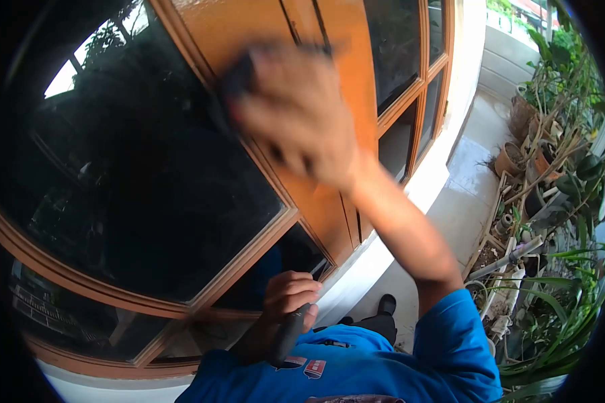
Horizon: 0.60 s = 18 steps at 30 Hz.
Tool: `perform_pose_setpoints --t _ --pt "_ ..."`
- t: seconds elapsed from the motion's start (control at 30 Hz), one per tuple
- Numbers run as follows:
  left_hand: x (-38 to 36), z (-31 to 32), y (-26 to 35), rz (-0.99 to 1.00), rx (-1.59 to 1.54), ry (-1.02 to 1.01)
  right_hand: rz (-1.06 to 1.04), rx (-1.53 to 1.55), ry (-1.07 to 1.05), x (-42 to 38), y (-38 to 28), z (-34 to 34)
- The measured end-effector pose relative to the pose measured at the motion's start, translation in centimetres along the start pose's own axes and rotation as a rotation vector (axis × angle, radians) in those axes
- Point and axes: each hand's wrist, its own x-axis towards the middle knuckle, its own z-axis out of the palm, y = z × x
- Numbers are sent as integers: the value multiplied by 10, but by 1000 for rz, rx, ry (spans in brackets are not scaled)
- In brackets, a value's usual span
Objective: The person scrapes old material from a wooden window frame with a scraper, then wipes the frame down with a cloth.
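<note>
My right hand [302, 114] is raised over the wooden window frame [353, 80], smeared by motion. Its fingers are bent round a dark, soft-looking cloth [238, 77], which overlaps the edge of the large glass pane [134, 181]. Low in front of my body, my left hand [292, 294] is closed round a tool with a thick black handle [290, 336]. The handle's rounded end points down toward my blue shirt [383, 363]; the tool's other end is mostly hidden by the hand and cannot be made out.
Smaller panes [393, 54] continue to the right, above a white ledge [356, 269]. A narrow tiled walkway [474, 154] runs beside the wall. Along its right side are clay pots [509, 159], leafy plants [565, 282] and a pale pipe [507, 257]. My dark shoe [386, 304] is on the floor.
</note>
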Motion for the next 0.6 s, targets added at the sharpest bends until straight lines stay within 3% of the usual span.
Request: perform_pose_setpoints --t 0.07,0.13,0.2,0.33,0.37,0.43,0.5,0.57,0.6 --pt "6 -7 3 35 58 22 89 -11 -202 -103 -57 -23" --pt "11 -15 6 83 111 -15 399 -29 -322 -200 -128 -49" --pt "10 -24 12 117 115 -100 465 -101 -437 -273 -172 -68" --pt "2 -30 27 22 54 -172 468 -134 -384 -278 -161 -66" --pt "2 -31 32 17 59 -163 495 -96 -360 -242 -140 -63" --pt "4 -37 46 -23 45 -165 518 -344 -169 -181 -107 -42" --pt "-1 -44 57 -34 53 -149 620 -356 -52 -128 -108 -19" --pt "-5 -56 66 -32 54 -164 553 -264 -176 -126 -140 -9" --pt "-6 -61 66 -20 50 -169 412 -158 -272 -131 -160 -5"
